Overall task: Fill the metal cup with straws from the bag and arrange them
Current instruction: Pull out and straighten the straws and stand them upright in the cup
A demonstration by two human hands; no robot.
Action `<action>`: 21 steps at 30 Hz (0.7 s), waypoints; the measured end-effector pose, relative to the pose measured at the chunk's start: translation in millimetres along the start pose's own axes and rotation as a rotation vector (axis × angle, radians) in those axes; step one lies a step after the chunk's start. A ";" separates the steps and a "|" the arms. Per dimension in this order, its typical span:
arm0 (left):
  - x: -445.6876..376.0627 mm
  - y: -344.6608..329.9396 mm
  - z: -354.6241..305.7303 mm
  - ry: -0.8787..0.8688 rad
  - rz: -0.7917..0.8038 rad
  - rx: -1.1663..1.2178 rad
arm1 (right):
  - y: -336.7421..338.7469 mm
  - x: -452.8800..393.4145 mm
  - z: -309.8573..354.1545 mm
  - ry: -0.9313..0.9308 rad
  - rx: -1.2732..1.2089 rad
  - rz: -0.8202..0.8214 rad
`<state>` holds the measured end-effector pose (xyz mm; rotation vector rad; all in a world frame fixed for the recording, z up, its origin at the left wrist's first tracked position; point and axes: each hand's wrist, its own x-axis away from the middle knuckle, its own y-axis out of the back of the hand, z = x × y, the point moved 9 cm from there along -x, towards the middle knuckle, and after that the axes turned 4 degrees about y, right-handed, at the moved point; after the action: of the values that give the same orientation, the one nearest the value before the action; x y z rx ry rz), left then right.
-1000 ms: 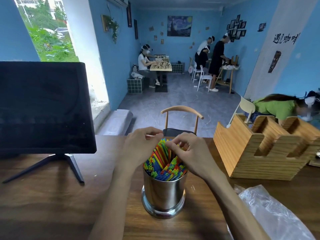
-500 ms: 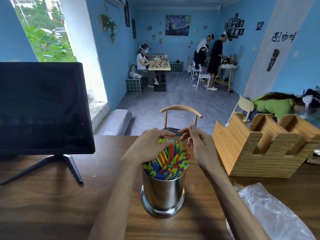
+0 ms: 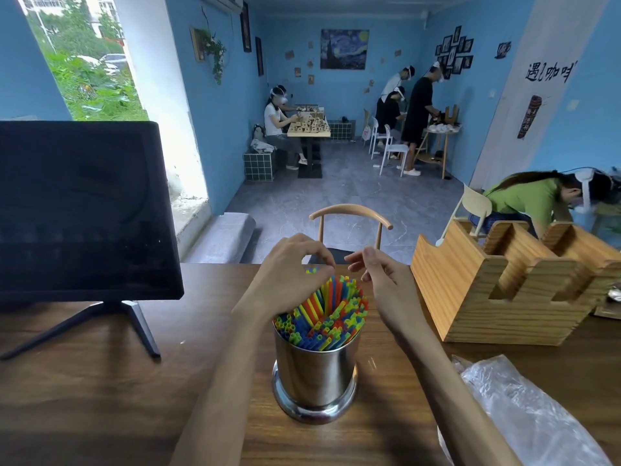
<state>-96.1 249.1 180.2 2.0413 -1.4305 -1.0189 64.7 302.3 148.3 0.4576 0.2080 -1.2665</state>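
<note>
A shiny metal cup (image 3: 316,375) stands on the wooden table, packed with upright coloured straws (image 3: 324,314). My left hand (image 3: 289,274) lies against the bundle's left and far side, its fingers curled over the tallest straw tips; its thumb is hidden. My right hand (image 3: 386,284) hovers just right of the straws with loosely curled fingers, holding nothing and not touching them. The clear plastic bag (image 3: 524,418) lies crumpled on the table at the lower right.
A dark monitor (image 3: 80,210) on a stand fills the left of the table. A wooden slotted holder (image 3: 504,297) sits at the right. A wooden chair (image 3: 349,213) stands behind the table. Several people work farther back in the room.
My left hand has lifted from lying flat on the straw tops to arching over them. My right hand has drawn a little to the right, away from the straws.
</note>
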 end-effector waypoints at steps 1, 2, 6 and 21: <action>1.9 7.5 -5.5 -0.019 -0.048 0.086 | -0.6 0.8 1.4 0.005 0.007 0.017; 3.5 16.7 -11.3 -0.036 -0.101 0.198 | -1.4 1.6 2.7 0.013 0.011 0.037; 16.1 61.1 -33.6 -0.130 -0.361 0.583 | -12.5 6.6 13.8 0.046 -0.034 0.190; 34.6 82.1 25.2 0.250 -0.482 0.573 | 23.9 -9.6 38.9 -0.053 -0.752 -0.068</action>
<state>-158.4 188.4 211.8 2.9068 -1.2135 -0.5050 80.8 298.9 191.9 -0.2304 0.6283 -1.1654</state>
